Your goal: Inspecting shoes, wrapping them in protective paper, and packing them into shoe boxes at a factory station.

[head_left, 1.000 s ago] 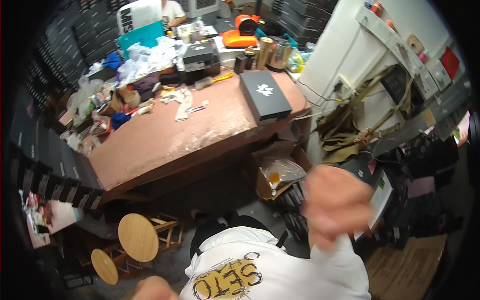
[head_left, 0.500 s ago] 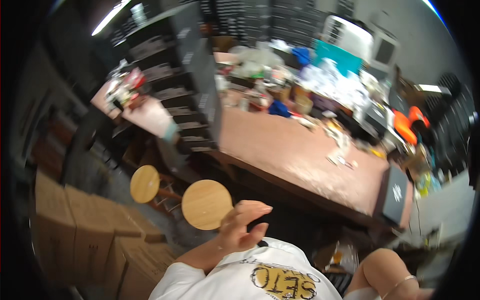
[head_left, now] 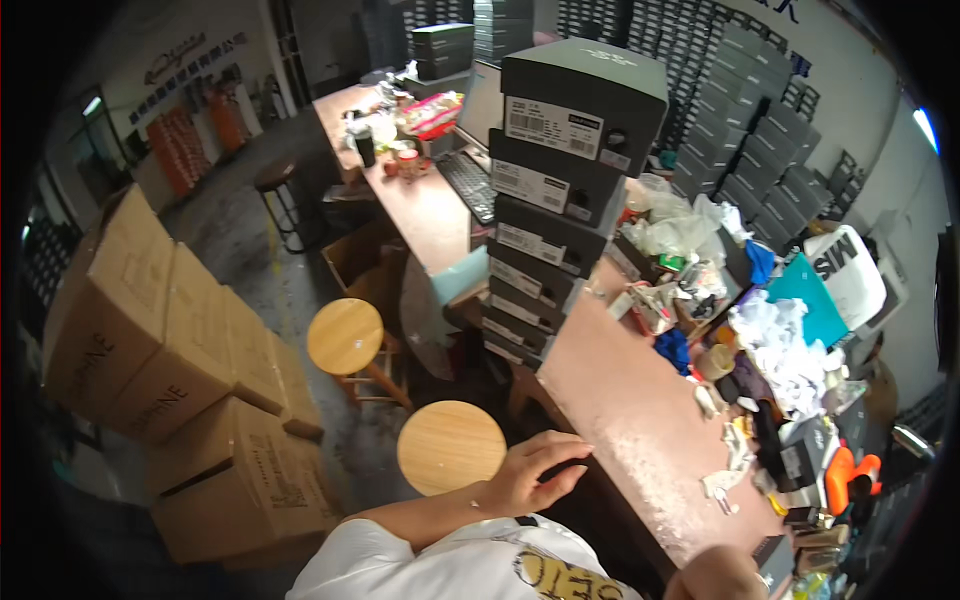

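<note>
My left hand (head_left: 540, 474) hovers in front of my white shirt, close to the pink table's (head_left: 610, 410) near edge and the nearer round wooden stool (head_left: 452, 447). Its fingers stretch out with the thumb apart, and nothing shows in them. At the lower edge only a bent part of my right arm (head_left: 715, 574) appears, by a dark box (head_left: 773, 562) at the table's end; the right hand is out of the picture. A tall stack of dark grey shoe boxes (head_left: 545, 180) with white labels rises from the table's left end.
Brown cartons (head_left: 190, 340) are piled on the left. A second wooden stool (head_left: 346, 336) and a dark stool (head_left: 276, 178) stand on the floor. Plastic bags (head_left: 785, 345), an orange-handled tool (head_left: 846, 478) and other clutter cover the table's far side. A keyboard (head_left: 466, 185) lies behind the boxes.
My view has swung left, so the box stack and table sit further right in it and more cartons show. My left hand stays open before my body; my right hand has left the view.
</note>
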Available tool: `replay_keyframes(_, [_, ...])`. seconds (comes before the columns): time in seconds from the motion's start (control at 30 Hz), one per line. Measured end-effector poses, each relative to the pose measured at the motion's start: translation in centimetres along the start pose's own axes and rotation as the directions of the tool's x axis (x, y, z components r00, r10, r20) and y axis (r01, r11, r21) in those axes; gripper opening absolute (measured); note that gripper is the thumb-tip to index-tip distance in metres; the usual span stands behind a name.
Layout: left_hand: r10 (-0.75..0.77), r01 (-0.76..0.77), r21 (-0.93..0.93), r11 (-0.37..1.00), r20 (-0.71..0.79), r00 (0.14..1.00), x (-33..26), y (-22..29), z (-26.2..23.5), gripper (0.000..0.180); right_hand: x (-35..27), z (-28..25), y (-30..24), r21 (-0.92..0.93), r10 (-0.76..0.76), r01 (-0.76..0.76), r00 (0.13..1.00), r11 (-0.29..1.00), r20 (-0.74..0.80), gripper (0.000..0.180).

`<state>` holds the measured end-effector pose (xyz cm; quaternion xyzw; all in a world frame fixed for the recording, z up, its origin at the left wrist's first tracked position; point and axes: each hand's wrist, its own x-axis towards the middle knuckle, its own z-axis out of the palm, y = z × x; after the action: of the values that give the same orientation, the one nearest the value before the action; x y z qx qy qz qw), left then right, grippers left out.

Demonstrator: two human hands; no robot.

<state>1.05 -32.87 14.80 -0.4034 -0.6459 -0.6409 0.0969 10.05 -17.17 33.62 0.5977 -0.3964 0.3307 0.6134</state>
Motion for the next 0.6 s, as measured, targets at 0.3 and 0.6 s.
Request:
replay_keyframes(0.3, [-0.112,0.129,0.137,0.982,-0.126,0.986,-1.6,0.2,-1.9,0.029,-6.8,0.3,22.9,-0.878,0.751,0.234,0.456,0.417,0.478,0.102])
replay_keyframes(0.6, [-0.066,0.091,0.132,0.987,-0.185,0.981,1.3,-3.6,-1.0,0.039,-6.4,-5.7,20.9,-0.856,0.784,0.172,0.346,0.487,0.515,0.102])
